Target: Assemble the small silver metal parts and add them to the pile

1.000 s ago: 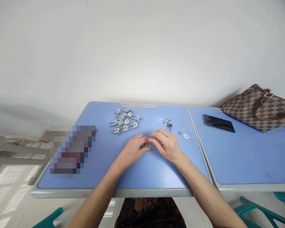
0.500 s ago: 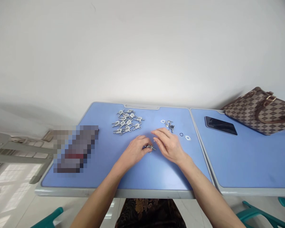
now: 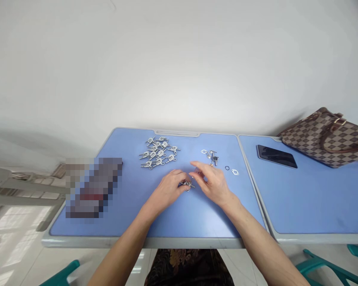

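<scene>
My left hand (image 3: 173, 185) is closed around a small silver metal fitting (image 3: 188, 184) with thin stubs sticking out, low over the table. My right hand (image 3: 211, 182) is just right of it, thumb and fingers curled towards each other. A tiny bright bit shows at the thumb tip; it is too small to name. Beyond the left hand lies a group of similar metal fittings (image 3: 158, 153), each with a flange and stubs. Past the right hand are loose parts: a flat gasket (image 3: 235, 172), a dark ring (image 3: 227, 168), another gasket (image 3: 203, 151) and a dark round-topped metal part (image 3: 215, 159).
A blurred-out dark object (image 3: 95, 188) rests at the left of the blue table (image 3: 122, 214). On the adjoining table (image 3: 304, 202) lie a black phone (image 3: 277, 156) and a checkered handbag (image 3: 325, 137). Green stools (image 3: 325, 266) stand below, and a wall rises behind.
The right thumb and fingers have shifted slightly beside the fitting. My left hand keeps its grip on the fitting; the whole view has moved a little.
</scene>
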The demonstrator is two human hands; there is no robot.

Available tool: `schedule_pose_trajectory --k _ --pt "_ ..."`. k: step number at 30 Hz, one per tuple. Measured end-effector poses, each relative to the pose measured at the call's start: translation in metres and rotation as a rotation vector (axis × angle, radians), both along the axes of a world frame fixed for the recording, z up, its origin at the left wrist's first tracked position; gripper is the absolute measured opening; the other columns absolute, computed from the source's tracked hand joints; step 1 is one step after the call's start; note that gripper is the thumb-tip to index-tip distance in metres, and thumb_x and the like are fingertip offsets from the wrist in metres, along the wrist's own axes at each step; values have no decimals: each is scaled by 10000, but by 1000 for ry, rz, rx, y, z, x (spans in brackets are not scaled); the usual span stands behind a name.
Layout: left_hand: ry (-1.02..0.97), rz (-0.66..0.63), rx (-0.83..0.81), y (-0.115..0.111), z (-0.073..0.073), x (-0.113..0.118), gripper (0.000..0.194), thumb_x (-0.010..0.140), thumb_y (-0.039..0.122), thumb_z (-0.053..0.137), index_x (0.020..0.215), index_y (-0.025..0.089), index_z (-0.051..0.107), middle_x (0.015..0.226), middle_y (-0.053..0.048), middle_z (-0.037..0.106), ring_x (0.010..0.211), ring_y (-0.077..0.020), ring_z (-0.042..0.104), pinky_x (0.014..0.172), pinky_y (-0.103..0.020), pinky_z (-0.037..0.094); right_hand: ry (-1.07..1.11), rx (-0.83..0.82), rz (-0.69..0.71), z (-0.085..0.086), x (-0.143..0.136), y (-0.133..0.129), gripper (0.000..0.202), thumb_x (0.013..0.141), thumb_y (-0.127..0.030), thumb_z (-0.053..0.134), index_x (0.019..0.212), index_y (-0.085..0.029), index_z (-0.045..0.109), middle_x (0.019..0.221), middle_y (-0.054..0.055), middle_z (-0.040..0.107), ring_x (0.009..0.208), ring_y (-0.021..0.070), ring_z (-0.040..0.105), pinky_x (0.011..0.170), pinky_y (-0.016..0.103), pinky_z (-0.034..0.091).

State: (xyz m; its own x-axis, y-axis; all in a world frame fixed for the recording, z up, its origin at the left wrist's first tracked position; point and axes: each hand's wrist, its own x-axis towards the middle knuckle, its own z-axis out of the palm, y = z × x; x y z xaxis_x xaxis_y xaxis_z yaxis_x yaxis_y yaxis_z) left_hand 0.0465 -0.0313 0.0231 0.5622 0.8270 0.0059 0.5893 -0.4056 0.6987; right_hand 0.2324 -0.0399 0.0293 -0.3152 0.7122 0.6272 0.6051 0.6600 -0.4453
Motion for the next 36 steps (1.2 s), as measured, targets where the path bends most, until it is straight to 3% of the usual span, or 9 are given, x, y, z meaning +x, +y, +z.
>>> schedule_pose_trajectory --k 5,7,10,13,18,24,36 --pt "-12 3 -7 0 1 0 80 875 185 558 890 192 636 939 -29 629 944 -215 555 838 -340 441 -64 -109 168 9 4 -2 381 997 -166 392 1369 -190 473 1083 104 675 927 186 646 770 323 527" --pt "-17 -1 -11 0 0 0 92 873 176 559 912 192 640 969 -32 634 962 -216 556 850 -340 442 -26 -129 201 11 5 -2 379 999 -142 361 1347 -211 493 1081 88 678 949 179 638 799 331 519" --pt "-3 7 -4 0 0 1 87 882 190 550 882 193 637 928 -25 631 927 -211 555 823 -335 444 24 -98 117 11 1 -1 206 985 -195 450 1084 -194 630 840 51 685 763 167 624 721 310 494" --pt "15 21 3 -1 0 3 109 900 224 539 863 191 636 882 -24 621 892 -212 551 791 -332 443 28 -70 53 9 -7 0 166 966 -253 515 867 -184 630 702 27 636 630 144 566 628 279 447" --pt "0 34 14 -1 1 4 122 905 242 538 861 182 635 878 -33 636 873 -210 564 779 -326 447 36 -82 8 3 -15 -3 204 955 -318 535 810 -186 588 692 24 623 603 140 542 583 271 419" --pt "16 -4 38 2 3 -2 128 897 206 525 955 202 639 932 -34 638 939 -219 563 840 -351 436 308 -235 -71 -4 -9 2 170 882 -313 638 785 -204 551 687 2 627 599 131 580 594 259 470" --pt "-359 -157 -535 8 6 -2 171 869 313 586 966 177 619 908 -15 622 863 -159 566 810 -285 450 471 -317 -145 20 -8 5 272 799 -325 710 676 -212 495 622 -43 546 547 99 470 541 237 407"
